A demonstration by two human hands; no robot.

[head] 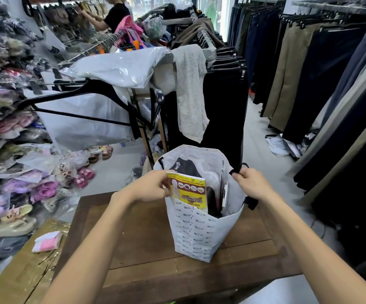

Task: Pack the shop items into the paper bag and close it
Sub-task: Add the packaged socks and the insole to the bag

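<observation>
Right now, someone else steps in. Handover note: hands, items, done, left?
Left hand: holds the yellow packet at the bag's mouth, part way in.
Right hand: grips the black handle, keeping the paper bag open and upright on the wooden table.
Done: dark garment and other packed items already inside.
Left: drop the packet in, close the bag.

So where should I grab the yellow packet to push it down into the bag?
Pinch the yellow packet by its top edge, coming from above. It stands upright in the bag, lower half already inside, so only the top sticks out. The left hand holds its upper left corner, while the right hand holds the black handle, keeping the mouth open.
</observation>
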